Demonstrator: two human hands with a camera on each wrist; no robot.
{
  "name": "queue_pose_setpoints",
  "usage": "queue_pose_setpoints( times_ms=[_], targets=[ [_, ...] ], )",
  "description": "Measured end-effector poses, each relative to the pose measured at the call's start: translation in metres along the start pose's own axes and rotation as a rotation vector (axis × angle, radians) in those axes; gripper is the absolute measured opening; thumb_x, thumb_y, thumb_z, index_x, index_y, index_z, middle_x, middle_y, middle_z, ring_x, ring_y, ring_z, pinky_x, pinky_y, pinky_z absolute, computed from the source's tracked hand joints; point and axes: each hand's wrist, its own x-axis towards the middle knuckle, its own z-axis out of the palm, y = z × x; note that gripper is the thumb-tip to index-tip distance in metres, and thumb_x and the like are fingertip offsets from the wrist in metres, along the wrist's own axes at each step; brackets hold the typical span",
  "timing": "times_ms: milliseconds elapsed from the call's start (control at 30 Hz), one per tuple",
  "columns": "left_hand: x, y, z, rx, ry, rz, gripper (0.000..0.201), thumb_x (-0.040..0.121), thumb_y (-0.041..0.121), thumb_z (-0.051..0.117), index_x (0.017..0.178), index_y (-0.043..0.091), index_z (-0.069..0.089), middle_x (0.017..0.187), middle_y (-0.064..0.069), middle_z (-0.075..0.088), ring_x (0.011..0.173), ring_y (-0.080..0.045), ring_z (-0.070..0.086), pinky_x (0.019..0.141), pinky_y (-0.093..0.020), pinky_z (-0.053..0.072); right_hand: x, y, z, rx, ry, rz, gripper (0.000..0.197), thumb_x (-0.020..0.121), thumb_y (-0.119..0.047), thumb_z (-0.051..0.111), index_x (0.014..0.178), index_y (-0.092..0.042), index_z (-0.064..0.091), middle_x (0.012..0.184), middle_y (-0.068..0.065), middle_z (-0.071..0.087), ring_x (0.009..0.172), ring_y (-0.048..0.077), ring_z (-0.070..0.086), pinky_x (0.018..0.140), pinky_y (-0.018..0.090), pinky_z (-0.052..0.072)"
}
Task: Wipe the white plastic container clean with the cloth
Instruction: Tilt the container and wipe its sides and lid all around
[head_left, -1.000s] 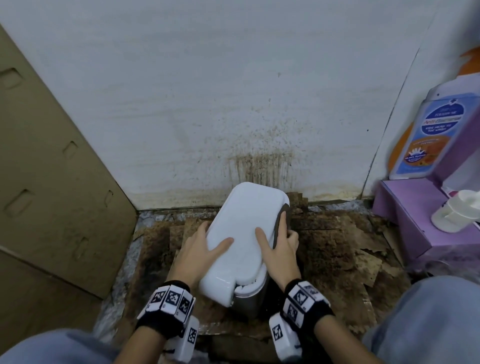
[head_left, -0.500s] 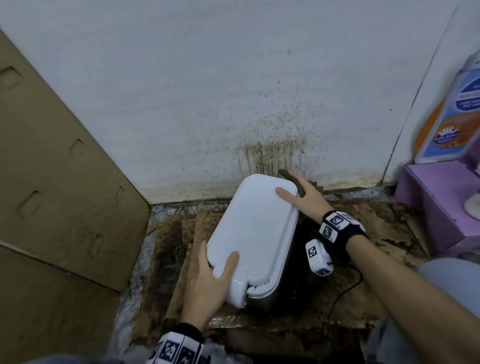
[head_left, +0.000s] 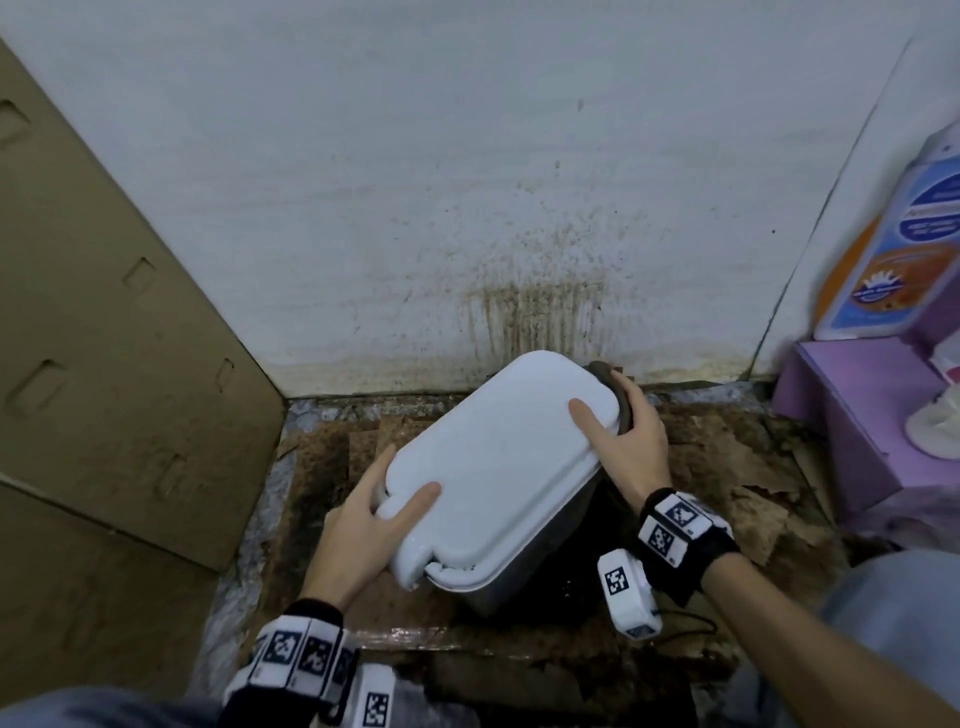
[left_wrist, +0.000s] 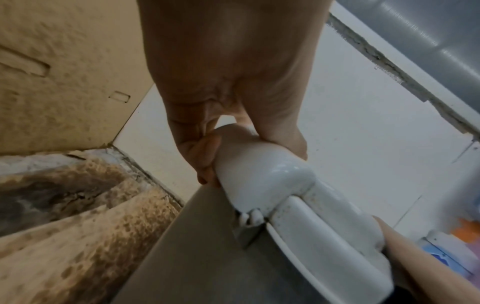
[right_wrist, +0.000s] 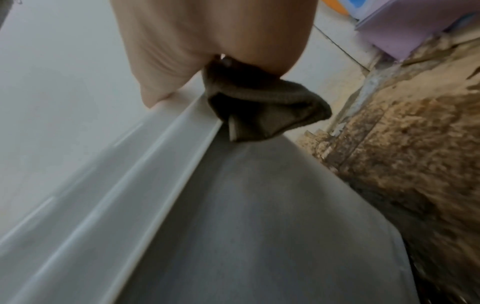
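The white plastic container (head_left: 498, 457), a white lid on a grey body, stands tilted on the stained floor in the head view. My left hand (head_left: 389, 488) grips the lid's near-left corner tab, thumb on top and fingers under the rim; the left wrist view shows the left hand (left_wrist: 228, 148) curled round that tab (left_wrist: 259, 168). My right hand (head_left: 610, 410) holds a dark cloth (head_left: 605, 376) against the lid's far right edge, thumb lying on the lid. Below the palm in the right wrist view, the cloth (right_wrist: 262, 107) is bunched on the lid's rim (right_wrist: 145, 164).
A large cardboard sheet (head_left: 114, 364) leans at the left. The white wall (head_left: 467, 182) behind carries brown splatter. At the right stand a purple box (head_left: 852, 415), a bottle with a blue and orange label (head_left: 904, 249) and a white cup-like object (head_left: 935, 426). Torn, soiled cardboard (head_left: 737, 467) covers the floor.
My right hand with the cloth went from the near right side to the far end, then back a little along the right edge. My left hand shifted to the near corner tab.
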Motion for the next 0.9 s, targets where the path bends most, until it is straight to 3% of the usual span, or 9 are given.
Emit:
queue_pose_setpoints(
  times_ms=[100, 200, 333, 433, 500, 567, 633, 733, 900],
  targets=[
    [0.011, 0.006, -0.007, 0.019, 0.001, 0.028, 0.095, 0.074, 0.072, 0.071, 0.157, 0.048, 0.032, 0.143, 0.0, 0.06, 0.11, -0.017, 0.064, 0.084, -0.029, 0.057, -0.029, -0.006, -0.003, 0.025, 0.135, 0.063, 0.07, 0.083, -0.058, 0.073, 0.144, -0.047, 0.042, 0.152, -0.005, 0.036, 0.146, 0.021, 0.027, 0.112, 0.046, 0.034],
    [0.026, 0.009, -0.012, 0.072, 0.007, 0.034, 0.098, 0.075, 0.074, 0.071, 0.159, 0.045, 0.027, 0.143, -0.008, 0.058, 0.101, -0.017, 0.066, 0.074, -0.028, 0.057, -0.051, -0.006, -0.004, 0.064, 0.235, 0.098, 0.07, 0.085, -0.054, 0.072, 0.146, -0.044, 0.04, 0.152, -0.005, 0.035, 0.147, 0.019, 0.022, 0.111, 0.044, 0.031],
    [0.041, 0.006, -0.01, 0.155, 0.03, -0.015, 0.105, 0.068, 0.087, 0.066, 0.156, 0.041, 0.032, 0.134, -0.012, 0.062, 0.107, -0.027, 0.067, 0.087, -0.044, 0.06, -0.072, 0.005, -0.002, 0.051, 0.305, 0.146, 0.075, 0.085, -0.054, 0.072, 0.15, -0.04, 0.037, 0.152, -0.003, 0.034, 0.146, 0.019, 0.02, 0.112, 0.044, 0.03],
    [0.04, 0.002, -0.006, 0.141, 0.062, -0.03, 0.089, 0.076, 0.083, 0.063, 0.149, 0.035, 0.045, 0.133, -0.006, 0.064, 0.109, -0.025, 0.065, 0.089, -0.044, 0.059, -0.078, 0.013, 0.002, 0.045, 0.285, 0.124, 0.077, 0.084, -0.056, 0.072, 0.15, -0.042, 0.034, 0.15, -0.006, 0.032, 0.144, 0.017, 0.019, 0.112, 0.046, 0.03],
    [0.036, 0.002, -0.001, 0.107, 0.069, -0.017, 0.069, 0.088, 0.071, 0.06, 0.143, 0.03, 0.052, 0.133, -0.004, 0.065, 0.105, -0.02, 0.064, 0.078, -0.034, 0.055, -0.079, 0.013, 0.004, 0.045, 0.262, 0.128, 0.077, 0.085, -0.056, 0.071, 0.151, -0.043, 0.033, 0.15, -0.007, 0.03, 0.144, 0.017, 0.019, 0.111, 0.047, 0.031],
    [0.034, 0.0, 0.004, 0.098, 0.058, -0.023, 0.063, 0.094, 0.067, 0.053, 0.143, 0.029, 0.05, 0.135, -0.006, 0.063, 0.104, -0.019, 0.062, 0.072, -0.03, 0.052, -0.076, 0.012, 0.002, 0.053, 0.243, 0.136, 0.075, 0.086, -0.056, 0.07, 0.15, -0.043, 0.033, 0.15, -0.007, 0.029, 0.144, 0.018, 0.018, 0.111, 0.048, 0.031],
    [0.031, -0.006, 0.007, 0.107, 0.084, -0.042, 0.073, 0.094, 0.073, 0.047, 0.15, 0.026, 0.042, 0.142, -0.009, 0.057, 0.115, -0.025, 0.059, 0.085, -0.04, 0.055, -0.072, 0.01, 0.0, 0.057, 0.218, 0.136, 0.073, 0.088, -0.056, 0.068, 0.15, -0.043, 0.034, 0.15, -0.005, 0.03, 0.144, 0.019, 0.019, 0.112, 0.046, 0.031],
    [0.027, -0.016, 0.009, 0.151, 0.109, -0.099, 0.095, 0.087, 0.086, 0.039, 0.158, 0.024, 0.026, 0.152, -0.012, 0.047, 0.134, -0.036, 0.049, 0.108, -0.056, 0.045, -0.059, 0.007, -0.005, 0.071, 0.156, 0.148, 0.069, 0.088, -0.061, 0.063, 0.149, -0.044, 0.035, 0.151, -0.004, 0.03, 0.146, 0.021, 0.02, 0.114, 0.048, 0.031],
    [0.012, -0.015, 0.016, 0.079, 0.067, -0.111, 0.066, 0.09, 0.079, 0.045, 0.137, 0.036, 0.027, 0.124, -0.004, 0.056, 0.113, -0.032, 0.059, 0.097, -0.05, 0.053, -0.023, 0.012, -0.019, 0.074, 0.0, 0.105, 0.07, 0.081, -0.076, 0.059, 0.143, -0.048, 0.044, 0.152, -0.007, 0.041, 0.143, 0.021, 0.035, 0.115, 0.054, 0.036]
  ],
)
